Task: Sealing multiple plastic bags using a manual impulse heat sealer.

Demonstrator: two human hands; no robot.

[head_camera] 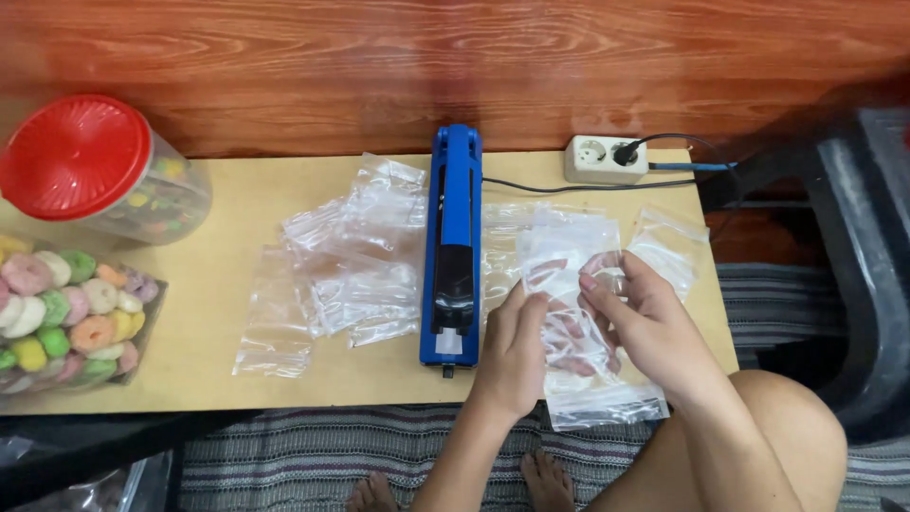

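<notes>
On the low wooden desk (218, 284), beside the blue heat sealer (452, 256), our left hand (512, 356) and right hand (645, 322) pinch one clear plastic bag (559, 251) with narrow fingers (595, 284), seemingly separating it; next we should part its mouth.

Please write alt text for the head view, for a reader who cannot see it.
Both hands, left hand and right hand, hold a clear bag over a low table, beside a blue sealer. Left: more bags, a red-lidded jar.
</notes>
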